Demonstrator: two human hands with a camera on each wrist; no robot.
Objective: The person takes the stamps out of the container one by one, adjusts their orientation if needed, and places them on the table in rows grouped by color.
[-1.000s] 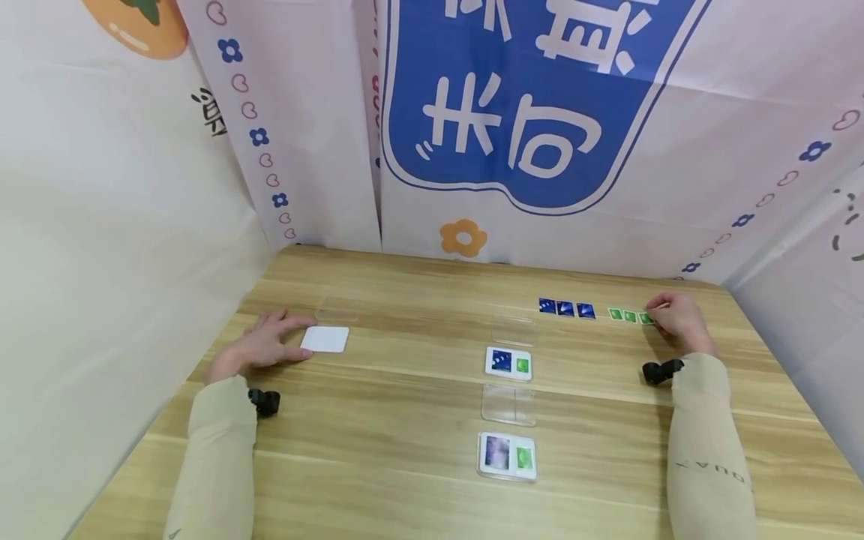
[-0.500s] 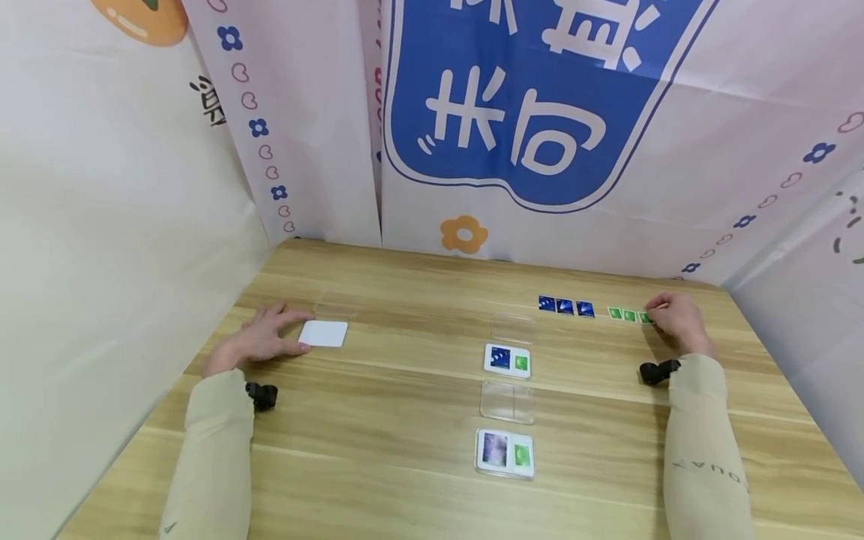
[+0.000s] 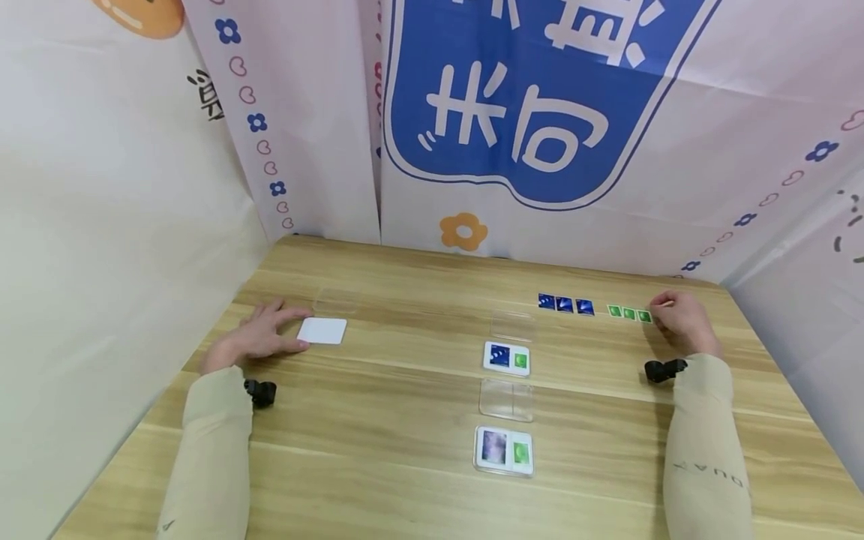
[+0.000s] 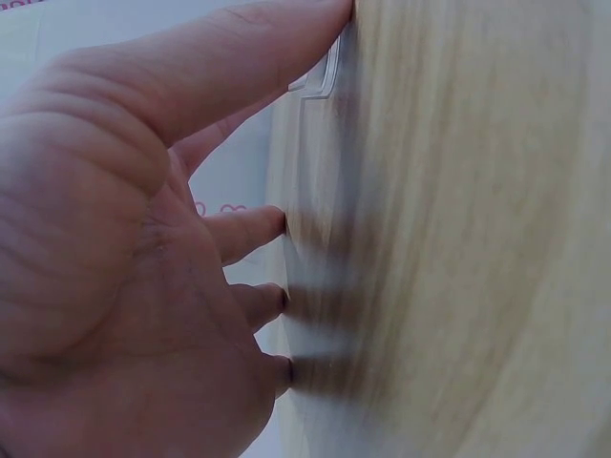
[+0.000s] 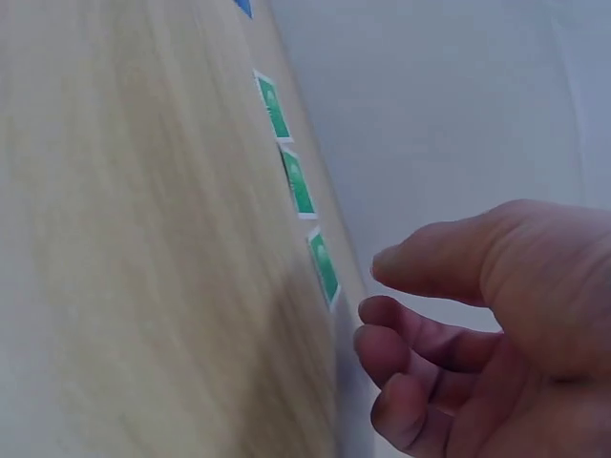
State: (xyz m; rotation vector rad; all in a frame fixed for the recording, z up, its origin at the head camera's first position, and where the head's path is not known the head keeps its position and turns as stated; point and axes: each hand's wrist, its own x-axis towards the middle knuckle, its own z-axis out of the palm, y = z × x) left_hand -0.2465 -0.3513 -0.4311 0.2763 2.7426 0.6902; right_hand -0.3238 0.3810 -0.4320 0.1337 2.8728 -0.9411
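Observation:
In the head view, my left hand [image 3: 259, 334] rests on the table with spread, mostly straight fingers. Its thumb and index tips touch the left corners of a blank white card [image 3: 324, 331]. The left wrist view shows the edge of a clear case [image 4: 325, 81] beyond the thumb. My right hand [image 3: 682, 319] is beside the rightmost green stamp [image 3: 644, 316] of a row of three. In the right wrist view, its thumb [image 5: 430, 258] and loosely curled fingers leave a small gap with nothing visible between. Three blue stamps [image 3: 564, 304] lie left of the green ones.
Two white cards, the upper [image 3: 506, 358] and the lower [image 3: 504, 451], each bear a larger picture and a green stamp. Transparent covers [image 3: 506, 399] lie nearby, with another clear cover [image 3: 335, 301] behind the blank card. Printed fabric walls [image 3: 412, 202] enclose the wooden table [image 3: 378, 442].
My right hand's fingertips have moved slightly right, off the rightmost green stamp, which now shows fully. My left hand stays at the blank card; the head view has shifted slightly.

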